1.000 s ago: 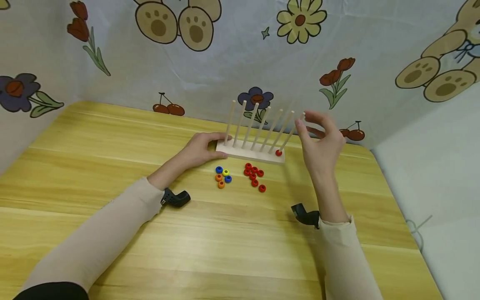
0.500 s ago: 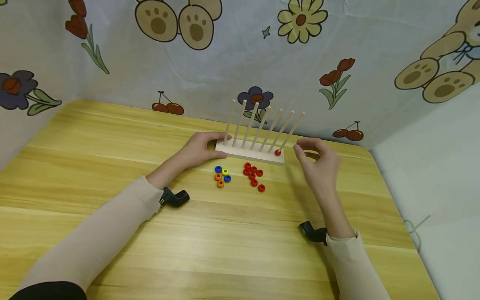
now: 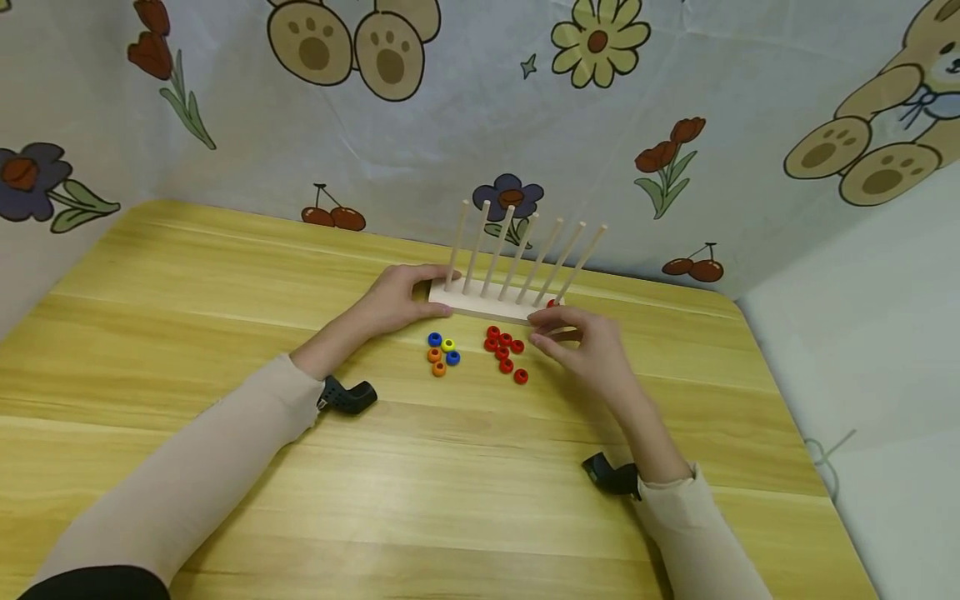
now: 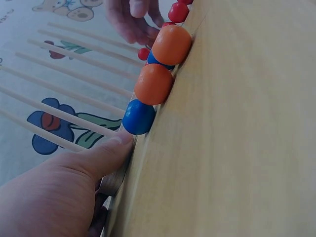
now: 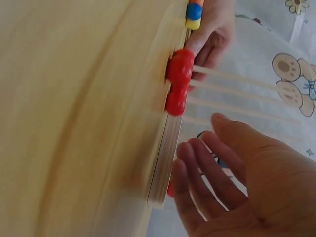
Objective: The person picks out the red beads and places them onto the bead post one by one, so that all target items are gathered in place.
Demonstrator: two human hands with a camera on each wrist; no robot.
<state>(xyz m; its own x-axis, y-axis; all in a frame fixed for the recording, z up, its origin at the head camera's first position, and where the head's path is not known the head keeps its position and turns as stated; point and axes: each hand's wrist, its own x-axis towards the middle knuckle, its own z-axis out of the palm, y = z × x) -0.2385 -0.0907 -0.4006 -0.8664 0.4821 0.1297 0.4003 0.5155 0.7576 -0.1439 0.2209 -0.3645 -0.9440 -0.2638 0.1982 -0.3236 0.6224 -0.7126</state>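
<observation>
A pale wooden peg rack [image 3: 483,308] with several upright pegs stands near the table's far edge. My left hand [image 3: 397,298] grips its left end, thumb on the front and fingers behind. One red bead [image 3: 552,304] sits at the foot of the rightmost peg, partly hidden by my right hand [image 3: 588,346]. That hand hovers before the rack's right end, its fingers loosely bent with nothing between them. Just left of its fingertips lies a group of red beads [image 3: 502,353]. In the right wrist view, thumb and fingers [image 5: 195,173] are apart.
On the table [image 3: 412,500], a small group of blue, yellow and orange beads [image 3: 434,355] lies before the rack's left half. A printed cloth [image 3: 420,142] hangs right behind the table. Black cameras [image 3: 348,396] are strapped to both wrists.
My right hand has come down from the top of the rightmost peg, then moved left towards the red beads. The left hand and the rack have stayed in place.
</observation>
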